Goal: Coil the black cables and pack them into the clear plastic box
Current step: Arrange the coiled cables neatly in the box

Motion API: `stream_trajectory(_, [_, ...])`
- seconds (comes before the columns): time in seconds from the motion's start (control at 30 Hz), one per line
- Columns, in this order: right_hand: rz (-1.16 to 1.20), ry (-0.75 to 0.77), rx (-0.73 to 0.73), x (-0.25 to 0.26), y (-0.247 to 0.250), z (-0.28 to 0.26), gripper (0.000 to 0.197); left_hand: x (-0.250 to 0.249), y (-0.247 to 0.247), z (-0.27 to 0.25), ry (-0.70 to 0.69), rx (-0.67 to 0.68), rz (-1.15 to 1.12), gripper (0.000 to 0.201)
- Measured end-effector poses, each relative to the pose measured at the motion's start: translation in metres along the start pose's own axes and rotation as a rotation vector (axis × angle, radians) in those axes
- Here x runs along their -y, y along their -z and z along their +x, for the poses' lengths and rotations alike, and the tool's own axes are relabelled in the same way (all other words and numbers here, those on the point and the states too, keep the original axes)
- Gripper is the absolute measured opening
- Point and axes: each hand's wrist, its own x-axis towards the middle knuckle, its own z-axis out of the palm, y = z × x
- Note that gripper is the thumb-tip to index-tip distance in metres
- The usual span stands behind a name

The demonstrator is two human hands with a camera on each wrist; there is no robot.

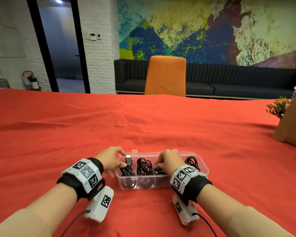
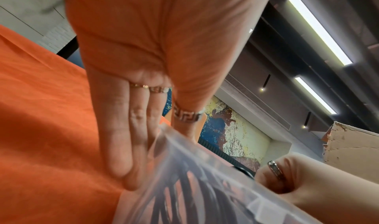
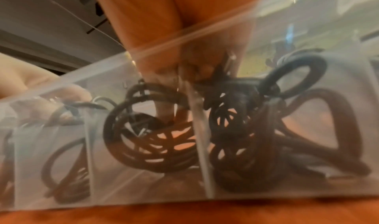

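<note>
A clear plastic box point(image 1: 161, 183) with several compartments sits on the red cloth close to me. Each compartment holds a coiled black cable. My left hand point(image 1: 124, 159) is at the box's left end. Its thumb and index finger pinch the plug end of the cable point(image 1: 126, 170) in the leftmost compartment, and its other fingers point(image 2: 131, 146) lie straight along the outside wall point(image 2: 205, 187). My right hand point(image 1: 161, 161) reaches down into the third compartment. Its fingers point(image 3: 184, 65) curl onto the cable coil point(image 3: 156, 138) there. More coils sit in the second point(image 1: 144, 167) and rightmost point(image 1: 192, 161) compartments.
The red cloth point(image 1: 143, 125) covers the whole table. A cardboard box point(image 1: 294, 125) and a small plant point(image 1: 278, 106) stand at the right edge. An orange chair point(image 1: 166, 76) is at the far side, with a dark sofa behind it.
</note>
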Motion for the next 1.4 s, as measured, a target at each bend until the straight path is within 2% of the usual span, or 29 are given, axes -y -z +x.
stream_trajectory(0.27, [-0.112,0.042,0.039,0.0,-0.002,-0.002,0.011,0.004,0.002,-0.001,0.009,0.006,-0.08,0.022])
stream_trajectory(0.37, [-0.161,0.068,0.003,0.0,-0.002,-0.005,0.012,0.002,0.002,-0.001,0.016,-0.025,-0.098,0.007])
stream_trajectory(0.5, [-0.185,0.088,-0.02,-0.001,-0.004,-0.007,0.016,-0.003,-0.001,0.005,0.034,-0.109,-0.017,0.016])
stream_trajectory(0.63, [-0.13,0.095,-0.039,-0.004,-0.006,-0.007,0.017,-0.003,-0.002,0.013,0.048,-0.082,0.019,0.016])
stream_trajectory(1.03, [-0.05,0.093,-0.029,-0.003,-0.007,-0.006,0.013,-0.002,-0.008,0.021,0.136,-0.123,0.023,0.038])
stream_trajectory(1.27, [0.03,0.117,-0.019,-0.005,-0.004,-0.008,0.01,-0.007,-0.008,0.023,0.166,-0.086,0.031,0.047])
stream_trajectory(1.4, [0.096,0.141,-0.058,-0.007,0.003,-0.007,0.01,-0.007,-0.002,0.02,0.188,-0.058,-0.061,0.047])
